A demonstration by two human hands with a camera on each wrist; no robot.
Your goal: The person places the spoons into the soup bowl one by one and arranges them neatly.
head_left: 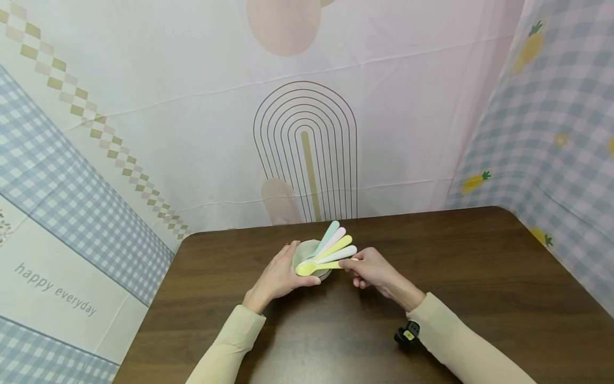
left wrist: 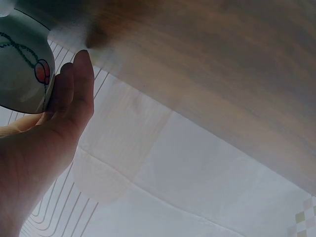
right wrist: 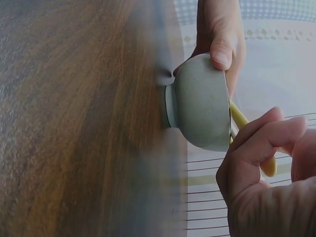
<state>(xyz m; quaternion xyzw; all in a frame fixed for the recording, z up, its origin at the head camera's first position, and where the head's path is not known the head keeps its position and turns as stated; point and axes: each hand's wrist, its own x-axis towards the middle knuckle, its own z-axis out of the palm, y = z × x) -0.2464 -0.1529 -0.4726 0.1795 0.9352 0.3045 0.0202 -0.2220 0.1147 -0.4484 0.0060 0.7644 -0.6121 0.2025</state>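
Note:
A pale green bowl [head_left: 302,252] stands upright on the table, and its outside shows a flower drawing in the left wrist view. My left hand [head_left: 278,274] grips it from the left, thumb at the near rim and fingers round the far side. Several spoons fan out over the right rim: a mint one [head_left: 330,233], a pink one [head_left: 333,240], a yellow one [head_left: 341,243] and a white one [head_left: 342,254]. In front of them lies another yellow spoon [head_left: 307,268], bowl end to the left. My right hand [head_left: 376,271] pinches its handle end between thumb and fingers.
The dark brown wooden table [head_left: 307,341] reaches out on all sides of the bowl. Behind it hangs a pale printed cloth [head_left: 216,133], with a blue checked cloth [head_left: 551,138] on the right. A black band [head_left: 406,334] sits at my right wrist.

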